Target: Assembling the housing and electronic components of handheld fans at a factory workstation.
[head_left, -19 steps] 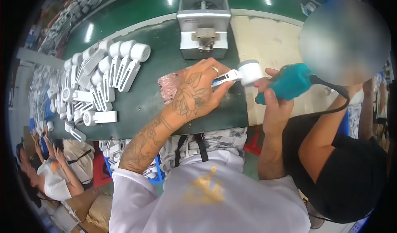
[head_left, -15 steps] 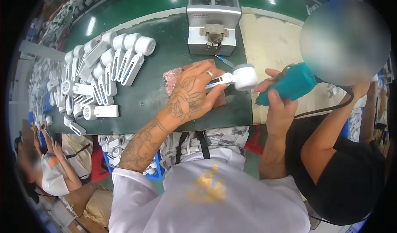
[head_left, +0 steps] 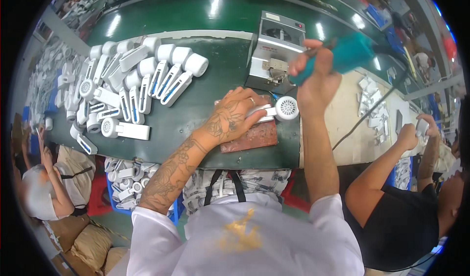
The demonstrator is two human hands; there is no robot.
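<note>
My left hand (head_left: 230, 117) is closed over the handle of a white handheld fan (head_left: 286, 108). The fan's round grille faces up, just past my fingertips. Beneath hand and fan lies a reddish-brown block (head_left: 252, 138). My right hand (head_left: 319, 78) grips a teal electric screwdriver (head_left: 338, 58), blurred by motion. Its tip end is close in front of a silver machine (head_left: 276, 48) that looks like a screw feeder; whether they touch I cannot tell. Many similar white fans (head_left: 171, 82) lie piled on the left of the green worktop (head_left: 205, 151).
A blue crate (head_left: 115, 195) of white parts stands below the table's front edge. On the pale board (head_left: 347, 124) at right lie white pieces (head_left: 372, 104). The screwdriver's cable (head_left: 364, 113) hangs across it. A co-worker's hands (head_left: 413, 134) are at the right; another person sits at far left.
My right hand has lifted the screwdriver up and away from the fan, toward the machine. The fan has been turned and lowered onto the block, grille upward. The whole view has shifted.
</note>
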